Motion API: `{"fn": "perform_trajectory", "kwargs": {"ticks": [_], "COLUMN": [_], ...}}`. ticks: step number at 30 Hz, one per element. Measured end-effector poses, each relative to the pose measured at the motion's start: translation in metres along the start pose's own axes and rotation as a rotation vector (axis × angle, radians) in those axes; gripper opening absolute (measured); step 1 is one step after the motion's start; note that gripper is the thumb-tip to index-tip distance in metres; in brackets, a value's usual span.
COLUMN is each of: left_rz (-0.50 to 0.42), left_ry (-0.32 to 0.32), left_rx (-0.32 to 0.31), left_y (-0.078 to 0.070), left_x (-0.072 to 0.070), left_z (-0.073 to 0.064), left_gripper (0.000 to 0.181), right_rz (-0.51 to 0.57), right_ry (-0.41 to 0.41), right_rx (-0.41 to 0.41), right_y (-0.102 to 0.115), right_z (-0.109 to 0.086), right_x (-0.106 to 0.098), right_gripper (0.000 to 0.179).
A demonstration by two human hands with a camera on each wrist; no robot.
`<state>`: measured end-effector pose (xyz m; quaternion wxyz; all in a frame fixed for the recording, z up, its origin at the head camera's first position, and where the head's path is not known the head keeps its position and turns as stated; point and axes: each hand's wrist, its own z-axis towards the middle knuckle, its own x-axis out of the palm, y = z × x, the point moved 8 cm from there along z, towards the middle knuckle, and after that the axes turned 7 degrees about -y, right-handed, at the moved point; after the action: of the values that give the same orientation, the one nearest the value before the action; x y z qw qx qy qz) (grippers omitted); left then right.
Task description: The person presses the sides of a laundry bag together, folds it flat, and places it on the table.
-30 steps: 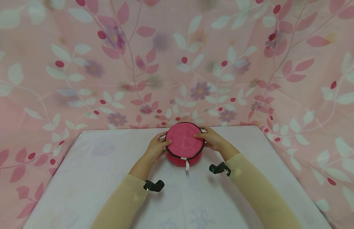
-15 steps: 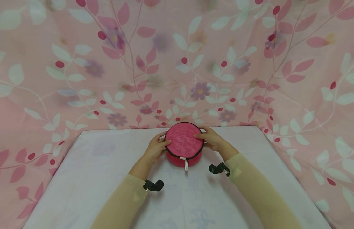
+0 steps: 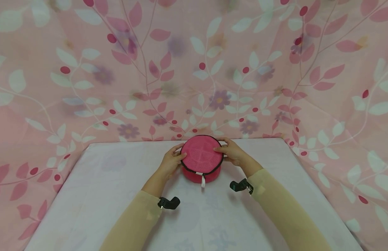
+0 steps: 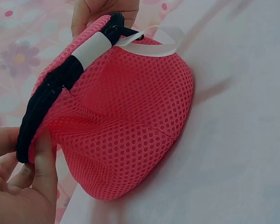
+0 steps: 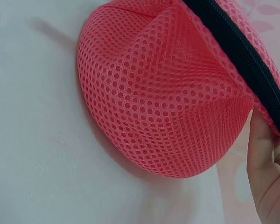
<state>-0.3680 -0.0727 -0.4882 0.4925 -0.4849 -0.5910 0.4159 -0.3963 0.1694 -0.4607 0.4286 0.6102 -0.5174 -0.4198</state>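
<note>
A round pink mesh laundry bag (image 3: pixel 201 155) stands near the table's far edge, its lid tilted toward me. A black zip (image 4: pixel 30 123) runs round the lid's rim; along the stretch seen in the wrist views it looks done up. From the front hangs a white loop (image 3: pixel 203 181). My left hand (image 3: pixel 170 164) pinches the rim on the left, thumb on the lid and fingers beneath. On the opposite side my right hand (image 3: pixel 235 154) grips the rim likewise. The mesh wall (image 5: pixel 154 102) sags in folds under the rim, and its base appears to rest on the table.
A white cloth (image 3: pixel 118 181) covers the table, with its far edge just behind the bag. Pink flowered fabric (image 3: pixel 194 69) hangs behind and at both sides. Small black cameras (image 3: pixel 169 203) sit on both wrists.
The white loop at the bag's front has shifted slightly to the left, as the bag turned a little. Both hands keep their hold on the rim and have hardly moved.
</note>
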Motion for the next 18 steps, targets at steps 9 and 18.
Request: {"fn": "perform_trajectory", "kwargs": {"ticks": [9, 18], "left_rz": [0.007, 0.019], "left_ry": [0.020, 0.026], "left_rx": [-0.014, -0.023], "left_y": [-0.0032, 0.0002], "left_x": [0.0018, 0.0028], "left_z": [-0.0027, -0.0012], "left_gripper": [0.052, 0.054], "right_rz": [-0.037, -0.064], "right_ry": [0.006, -0.019], "right_rx": [-0.018, -0.015], "right_y": [0.0039, -0.0021], "right_z": [-0.0025, 0.0016], "right_x": [-0.0010, -0.0035], "right_gripper": [0.063, 0.062]}}
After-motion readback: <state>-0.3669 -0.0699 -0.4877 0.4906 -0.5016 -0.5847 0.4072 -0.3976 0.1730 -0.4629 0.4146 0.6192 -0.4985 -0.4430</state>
